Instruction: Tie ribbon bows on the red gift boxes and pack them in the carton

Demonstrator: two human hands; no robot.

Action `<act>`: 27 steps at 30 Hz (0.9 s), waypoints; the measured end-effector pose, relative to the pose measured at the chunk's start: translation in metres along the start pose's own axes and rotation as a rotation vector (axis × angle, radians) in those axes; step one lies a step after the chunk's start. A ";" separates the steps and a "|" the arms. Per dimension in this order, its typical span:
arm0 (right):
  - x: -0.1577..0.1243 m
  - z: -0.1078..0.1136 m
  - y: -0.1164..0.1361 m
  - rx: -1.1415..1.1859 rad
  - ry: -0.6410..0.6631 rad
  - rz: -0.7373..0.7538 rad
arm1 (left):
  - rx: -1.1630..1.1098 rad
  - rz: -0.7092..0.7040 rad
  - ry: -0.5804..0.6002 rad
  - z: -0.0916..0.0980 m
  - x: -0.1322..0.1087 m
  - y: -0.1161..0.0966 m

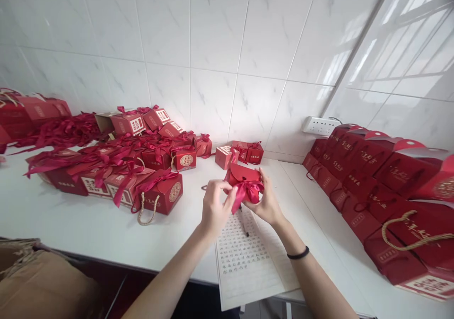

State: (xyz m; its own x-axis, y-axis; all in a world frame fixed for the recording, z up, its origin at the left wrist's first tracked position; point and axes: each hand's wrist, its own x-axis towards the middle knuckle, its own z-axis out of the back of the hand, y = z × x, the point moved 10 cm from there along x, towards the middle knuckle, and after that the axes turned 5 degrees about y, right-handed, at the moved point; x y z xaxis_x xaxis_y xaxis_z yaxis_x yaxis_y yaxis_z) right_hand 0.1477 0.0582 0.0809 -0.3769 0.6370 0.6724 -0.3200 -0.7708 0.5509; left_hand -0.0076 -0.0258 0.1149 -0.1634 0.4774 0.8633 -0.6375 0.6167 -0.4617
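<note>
Tying stage: ribbon point(250, 190) is pinched by left hand point(214, 208), red box point(243, 172) gripped by right hand point(267, 203); bow unfinished, tied boxes point(156, 191) heaped toward the table's point(88, 224) left edge.

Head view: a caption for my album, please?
Left hand pinches the ribbon while right hand holds the red gift box.

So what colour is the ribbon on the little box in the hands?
Magenta-red, shiny ribbon on a darker red box; it shows best in the head view.
</note>
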 end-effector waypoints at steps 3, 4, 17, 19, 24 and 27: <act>-0.001 0.006 0.008 0.239 -0.056 -0.082 | 0.032 -0.327 -0.047 0.026 -0.014 -0.064; -0.001 0.008 0.010 0.317 -0.064 -0.113 | 0.020 -0.376 -0.043 0.034 -0.019 -0.076; 0.001 0.000 0.044 0.811 0.156 -0.074 | 0.143 -0.017 0.168 0.064 -0.011 -0.061; -0.004 -0.011 0.047 0.863 0.267 -0.126 | 0.198 0.031 0.293 0.050 -0.010 -0.065; -0.010 -0.018 0.052 0.813 0.375 -0.120 | 0.296 0.066 0.390 0.039 -0.008 -0.074; -0.008 -0.010 0.055 0.790 0.334 -0.059 | 0.313 0.027 0.393 0.039 -0.007 -0.081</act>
State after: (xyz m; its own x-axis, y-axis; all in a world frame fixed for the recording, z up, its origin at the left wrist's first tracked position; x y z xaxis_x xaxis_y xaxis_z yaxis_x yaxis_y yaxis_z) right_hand 0.1241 0.0107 0.1010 -0.6548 0.5495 0.5189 0.3047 -0.4363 0.8466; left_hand 0.0159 -0.1029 0.1543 0.0747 0.7271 0.6824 -0.8421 0.4125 -0.3474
